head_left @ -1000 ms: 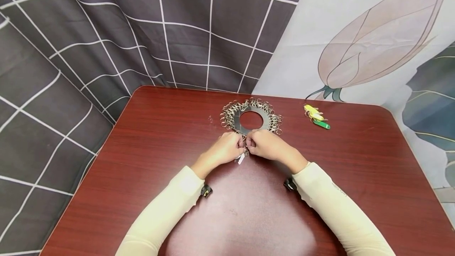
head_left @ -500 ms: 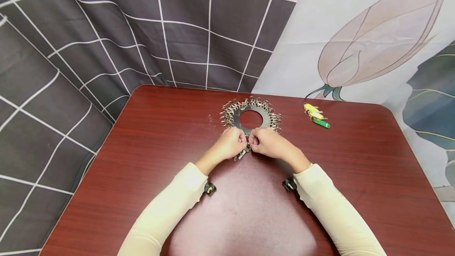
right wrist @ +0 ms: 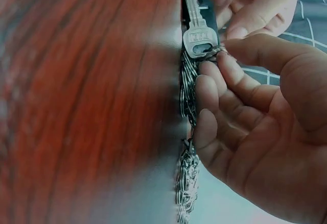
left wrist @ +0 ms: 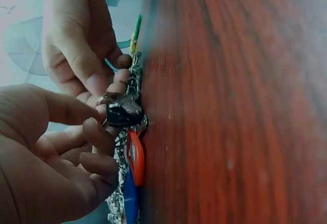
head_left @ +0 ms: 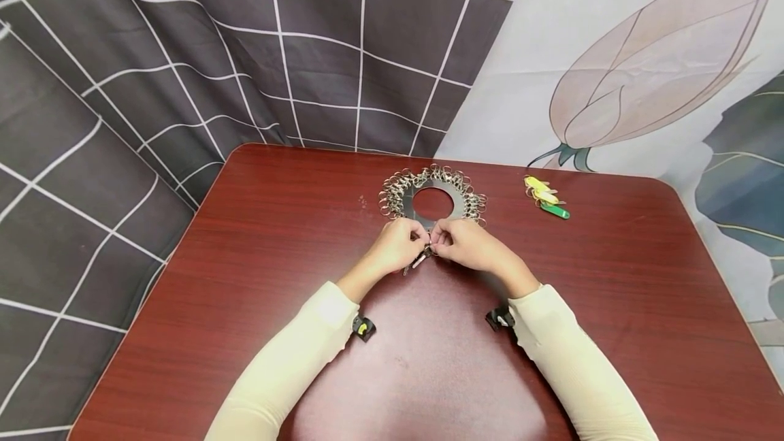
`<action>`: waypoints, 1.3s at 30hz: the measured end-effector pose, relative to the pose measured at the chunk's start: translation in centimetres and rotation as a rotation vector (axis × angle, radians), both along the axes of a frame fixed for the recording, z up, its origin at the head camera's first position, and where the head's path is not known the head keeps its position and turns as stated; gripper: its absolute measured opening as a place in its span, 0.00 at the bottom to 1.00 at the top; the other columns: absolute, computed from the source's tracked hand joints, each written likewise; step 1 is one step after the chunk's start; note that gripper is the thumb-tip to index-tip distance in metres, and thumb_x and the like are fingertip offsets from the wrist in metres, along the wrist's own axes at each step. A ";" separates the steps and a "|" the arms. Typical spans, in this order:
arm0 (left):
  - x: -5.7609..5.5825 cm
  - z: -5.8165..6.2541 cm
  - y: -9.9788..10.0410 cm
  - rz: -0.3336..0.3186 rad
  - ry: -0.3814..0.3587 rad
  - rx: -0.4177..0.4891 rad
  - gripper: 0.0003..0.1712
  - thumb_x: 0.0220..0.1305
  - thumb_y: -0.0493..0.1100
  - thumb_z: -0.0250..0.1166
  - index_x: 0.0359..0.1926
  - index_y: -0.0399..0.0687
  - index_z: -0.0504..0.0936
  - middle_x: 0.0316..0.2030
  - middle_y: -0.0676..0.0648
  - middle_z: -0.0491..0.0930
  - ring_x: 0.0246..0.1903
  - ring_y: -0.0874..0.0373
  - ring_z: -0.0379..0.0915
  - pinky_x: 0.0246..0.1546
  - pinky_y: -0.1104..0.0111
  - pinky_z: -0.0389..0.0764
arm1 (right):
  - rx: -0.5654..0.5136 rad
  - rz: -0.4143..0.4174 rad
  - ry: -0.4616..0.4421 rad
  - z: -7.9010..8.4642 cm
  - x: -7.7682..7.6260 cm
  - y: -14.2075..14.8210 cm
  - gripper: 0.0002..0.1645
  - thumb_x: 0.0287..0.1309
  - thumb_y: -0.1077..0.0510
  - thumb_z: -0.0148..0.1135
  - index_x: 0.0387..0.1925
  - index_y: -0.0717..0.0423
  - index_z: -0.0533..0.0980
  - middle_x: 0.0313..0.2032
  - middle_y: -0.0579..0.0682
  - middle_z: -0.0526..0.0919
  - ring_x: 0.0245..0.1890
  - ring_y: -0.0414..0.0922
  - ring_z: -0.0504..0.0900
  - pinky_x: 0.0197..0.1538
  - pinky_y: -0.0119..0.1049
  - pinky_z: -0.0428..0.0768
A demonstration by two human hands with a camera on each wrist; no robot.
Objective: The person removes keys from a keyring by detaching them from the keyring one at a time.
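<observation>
Left hand (left wrist: 53, 165) and right hand (right wrist: 268, 132) are both pinching a metal ring (right wrist: 217, 51) (a silver key (right wrist: 199, 38) is sitting on it).

Directly beyond the grip, the ring-fringed disc (head_left: 458, 203) bars a low pass. The left hand (head_left: 401, 246) and right hand (head_left: 470, 244) nearly meet, closing the middle. Toward the person, tabletop (head_left: 422, 366) lies open between the forearms (the wrist cameras (head_left: 364, 328) narrow it). Rightward and beyond, yellow tags (head_left: 539, 189) obstruct, well apart.
</observation>
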State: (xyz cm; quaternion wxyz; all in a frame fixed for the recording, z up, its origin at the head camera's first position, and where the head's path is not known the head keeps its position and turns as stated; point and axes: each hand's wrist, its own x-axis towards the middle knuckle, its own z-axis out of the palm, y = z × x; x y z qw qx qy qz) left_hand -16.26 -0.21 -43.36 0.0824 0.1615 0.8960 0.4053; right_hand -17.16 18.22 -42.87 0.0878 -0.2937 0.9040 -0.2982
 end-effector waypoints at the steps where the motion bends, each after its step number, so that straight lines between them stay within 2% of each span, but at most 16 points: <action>1: 0.1 0.0 0.0 0.004 -0.011 0.012 0.09 0.58 0.32 0.60 0.31 0.47 0.86 0.27 0.50 0.86 0.18 0.63 0.73 0.22 0.73 0.76 | -0.001 -0.007 0.001 0.0 0.0 0.0 0.03 0.56 0.58 0.64 0.29 0.54 0.77 0.23 0.45 0.80 0.26 0.38 0.77 0.33 0.37 0.78; 3: 0.2 0.1 0.0 0.011 -0.026 0.028 0.11 0.59 0.31 0.59 0.33 0.47 0.87 0.28 0.49 0.86 0.18 0.62 0.73 0.20 0.72 0.75 | 0.001 -0.025 0.012 0.0 0.1 0.0 0.06 0.56 0.56 0.65 0.29 0.53 0.77 0.23 0.45 0.80 0.25 0.39 0.76 0.32 0.37 0.78; 5: 0.3 0.2 0.1 0.014 -0.028 0.035 0.14 0.59 0.30 0.58 0.34 0.48 0.88 0.31 0.50 0.87 0.21 0.61 0.74 0.22 0.72 0.74 | 0.006 -0.044 0.026 0.1 0.1 -0.1 0.07 0.57 0.56 0.65 0.29 0.53 0.75 0.22 0.45 0.79 0.25 0.39 0.76 0.31 0.37 0.77; 9: 0.5 0.4 0.0 0.022 -0.026 0.057 0.18 0.59 0.28 0.56 0.35 0.50 0.89 0.35 0.51 0.88 0.28 0.62 0.76 0.26 0.72 0.75 | 0.025 -0.079 0.050 0.2 0.3 -0.2 0.04 0.54 0.60 0.61 0.29 0.54 0.73 0.21 0.46 0.77 0.23 0.40 0.74 0.30 0.37 0.75; 11: 0.6 0.3 0.0 0.025 -0.037 0.082 0.18 0.58 0.28 0.56 0.35 0.50 0.89 0.35 0.51 0.89 0.24 0.62 0.74 0.23 0.72 0.74 | 0.030 -0.090 0.052 0.3 0.3 -0.2 0.03 0.52 0.63 0.59 0.30 0.55 0.73 0.21 0.47 0.77 0.23 0.42 0.74 0.30 0.37 0.74; 16: 0.6 0.1 0.0 0.041 -0.063 0.121 0.11 0.60 0.32 0.59 0.33 0.46 0.88 0.31 0.49 0.89 0.17 0.65 0.72 0.18 0.75 0.71 | 0.020 -0.120 0.043 0.3 0.3 -0.1 0.07 0.51 0.66 0.57 0.34 0.57 0.74 0.25 0.50 0.80 0.27 0.45 0.76 0.34 0.40 0.76; 21: 0.4 0.0 0.2 0.071 -0.070 0.122 0.03 0.57 0.37 0.65 0.33 0.45 0.84 0.30 0.47 0.87 0.26 0.61 0.79 0.26 0.71 0.78 | -0.008 -0.127 0.024 0.3 0.3 0.0 0.07 0.54 0.66 0.56 0.36 0.57 0.76 0.27 0.50 0.81 0.28 0.45 0.77 0.35 0.41 0.77; 24: 0.1 -0.1 0.3 0.084 -0.061 0.129 0.05 0.56 0.37 0.66 0.36 0.45 0.81 0.30 0.47 0.86 0.27 0.60 0.79 0.28 0.69 0.79 | -0.019 -0.105 0.021 0.3 0.3 0.0 0.07 0.57 0.66 0.57 0.37 0.56 0.77 0.26 0.49 0.81 0.28 0.44 0.77 0.35 0.41 0.77; 28: -0.3 -0.1 0.5 0.072 -0.008 0.112 0.06 0.56 0.34 0.66 0.36 0.47 0.81 0.28 0.49 0.86 0.26 0.62 0.78 0.28 0.70 0.79 | -0.033 -0.078 0.019 0.3 0.2 0.1 0.06 0.60 0.66 0.57 0.38 0.56 0.77 0.28 0.50 0.82 0.30 0.44 0.78 0.37 0.42 0.78; 35: -0.4 0.2 0.7 0.045 0.095 0.073 0.04 0.56 0.32 0.65 0.29 0.44 0.81 0.22 0.49 0.83 0.21 0.61 0.75 0.26 0.70 0.77 | -0.047 -0.128 0.010 0.2 0.4 0.1 0.05 0.58 0.66 0.59 0.38 0.58 0.74 0.30 0.52 0.83 0.33 0.45 0.81 0.39 0.43 0.80; 39: -0.7 0.1 0.8 0.022 0.177 0.024 0.05 0.57 0.31 0.65 0.30 0.45 0.82 0.23 0.49 0.82 0.25 0.60 0.74 0.30 0.68 0.78 | -0.026 -0.139 0.022 0.3 0.4 0.0 0.04 0.58 0.65 0.59 0.36 0.58 0.74 0.31 0.53 0.83 0.33 0.46 0.81 0.40 0.44 0.81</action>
